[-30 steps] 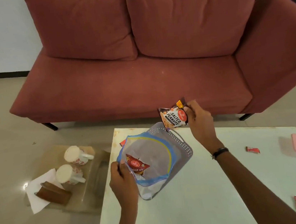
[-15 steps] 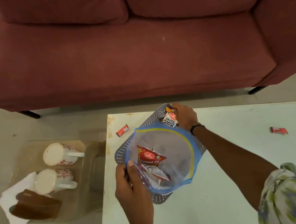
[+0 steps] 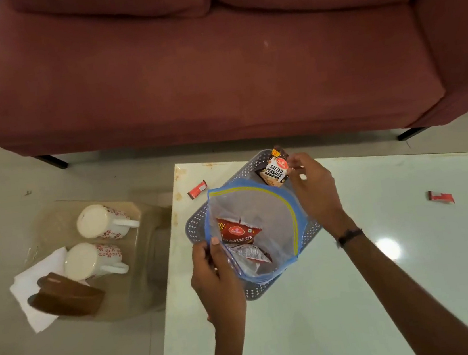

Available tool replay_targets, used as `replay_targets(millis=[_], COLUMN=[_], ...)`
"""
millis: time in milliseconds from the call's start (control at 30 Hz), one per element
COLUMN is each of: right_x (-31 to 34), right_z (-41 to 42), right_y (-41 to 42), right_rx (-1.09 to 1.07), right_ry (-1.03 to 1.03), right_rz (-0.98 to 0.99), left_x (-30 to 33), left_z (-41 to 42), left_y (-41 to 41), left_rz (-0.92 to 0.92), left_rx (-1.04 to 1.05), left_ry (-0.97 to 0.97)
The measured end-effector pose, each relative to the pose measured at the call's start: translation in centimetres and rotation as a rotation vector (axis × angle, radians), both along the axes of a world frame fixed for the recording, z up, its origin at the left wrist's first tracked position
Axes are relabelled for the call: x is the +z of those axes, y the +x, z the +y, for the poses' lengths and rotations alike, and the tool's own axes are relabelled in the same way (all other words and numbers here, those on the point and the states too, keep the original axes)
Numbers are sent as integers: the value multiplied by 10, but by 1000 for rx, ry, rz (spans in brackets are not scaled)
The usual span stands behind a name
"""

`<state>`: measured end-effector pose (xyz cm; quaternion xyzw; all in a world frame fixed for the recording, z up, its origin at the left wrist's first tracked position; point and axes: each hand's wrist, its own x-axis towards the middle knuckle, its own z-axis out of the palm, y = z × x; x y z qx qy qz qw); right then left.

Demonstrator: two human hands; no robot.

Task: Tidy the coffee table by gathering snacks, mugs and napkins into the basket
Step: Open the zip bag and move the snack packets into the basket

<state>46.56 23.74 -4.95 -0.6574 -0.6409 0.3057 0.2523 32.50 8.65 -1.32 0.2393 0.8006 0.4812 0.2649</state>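
Peanut packet (image 3: 275, 169) has lifted slightly; right hand (image 3: 313, 193) pinches it just beyond the bag (image 3: 273, 211) mouth, left hand (image 3: 215, 272) gripping the near rim.

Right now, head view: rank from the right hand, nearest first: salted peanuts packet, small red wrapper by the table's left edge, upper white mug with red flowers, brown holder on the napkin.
1. Salted peanuts packet, pinched in the right hand.
2. Small red wrapper, left, on the table.
3. Upper white mug with red flowers, on the lower side table.
4. Brown holder, farthest, lower left.
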Motion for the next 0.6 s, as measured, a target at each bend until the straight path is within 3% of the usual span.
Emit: replay_targets(millis=[100,167,200,267,367,600], right_x=[58,68,61,37,1,-32], right_z=[-59,-86,-93,-96,-95,-123], right_y=[-7,-19,-25,-41,-64,-97], right_rx=[62,207,299,499,699,734], right_ry=[58,-37,-144,-366,-477,-398], right_rz=[198,203,125,-221,-524,-398], left_x=[1,2,3,6,9,14], left_z=[-9,-20,-25,-37,-51,-71], left_y=[-1,1,3,8,16,27], left_rz=[22,30,28,31,57,71], left_rx=[-23,-34,-36,-29,-30,-15], left_ry=[2,7,6,1,8,14])
